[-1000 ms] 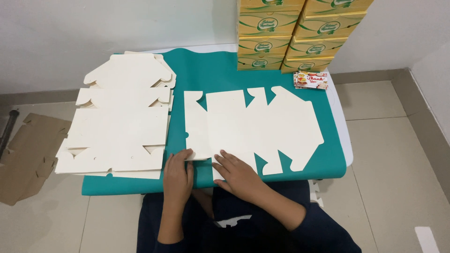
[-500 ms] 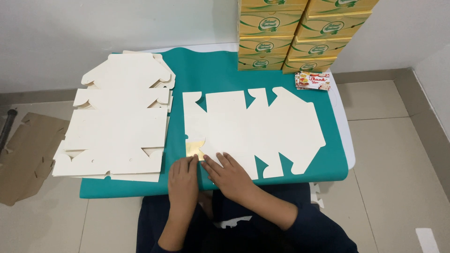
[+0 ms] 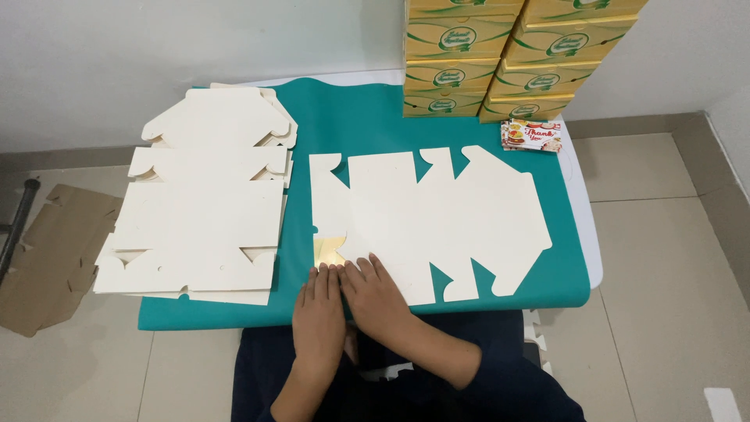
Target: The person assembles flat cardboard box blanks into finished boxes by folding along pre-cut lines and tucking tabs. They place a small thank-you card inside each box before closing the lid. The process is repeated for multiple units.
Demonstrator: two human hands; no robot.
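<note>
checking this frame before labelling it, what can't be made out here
Head view:
- Near flap of the flat box blank: covered by the left hand and right hand.
- Stacked yellow boxes: tops cut off by the upper edge.
- Pile of blanks: count hidden, sheets overlap.
- Small card: picture too small.

A small packing workroom — stacked flat box blanks [image 3: 199, 219], piled finished boxes [image 3: 516, 55], one teal-covered table [image 3: 367, 117].

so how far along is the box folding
Done: finished yellow boxes are stacked by the wall. In hand: left hand and right hand press a small flap of one flat blank. Left: that blank's other folds, plus the stack of blanks.
</note>
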